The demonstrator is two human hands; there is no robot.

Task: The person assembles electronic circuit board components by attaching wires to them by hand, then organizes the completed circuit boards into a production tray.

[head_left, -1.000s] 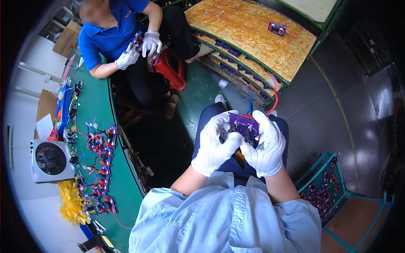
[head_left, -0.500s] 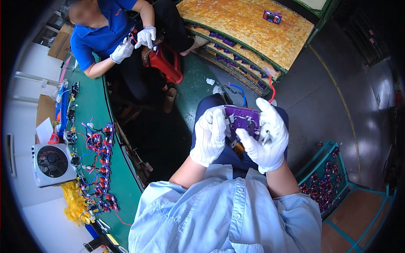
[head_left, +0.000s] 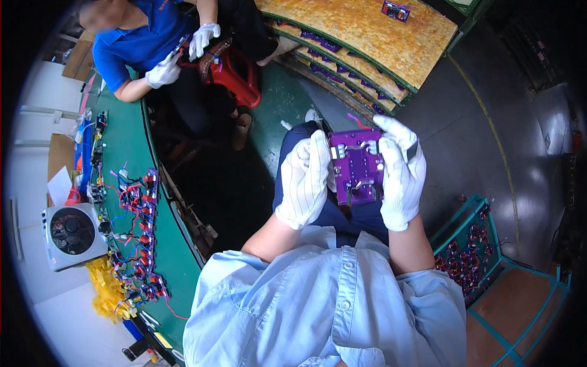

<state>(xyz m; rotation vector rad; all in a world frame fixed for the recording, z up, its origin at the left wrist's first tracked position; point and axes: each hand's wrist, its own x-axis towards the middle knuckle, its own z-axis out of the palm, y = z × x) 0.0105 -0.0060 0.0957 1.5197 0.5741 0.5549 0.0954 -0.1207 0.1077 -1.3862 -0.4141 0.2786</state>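
A purple circuit board [head_left: 356, 166] is held over my lap between both gloved hands. My left hand [head_left: 306, 178], in a white striped glove, grips the board's left edge. On the right edge my right hand [head_left: 400, 172] closes around the board, with a dark band on one finger. Small white and metal parts sit on the board's face.
A green workbench [head_left: 125, 165] on my left carries several wired red and purple assemblies [head_left: 137, 232], a small white fan [head_left: 69, 235] and yellow material [head_left: 107, 292]. A person in blue with white gloves [head_left: 164, 70] works beyond it. Stacked board trays [head_left: 367, 30] lie ahead; a green crate [head_left: 474, 244] of parts stands right.
Both hands have shifted along the board: the left now lies flat against its left edge and the right has slid up its right side. The board's face shows more fully.
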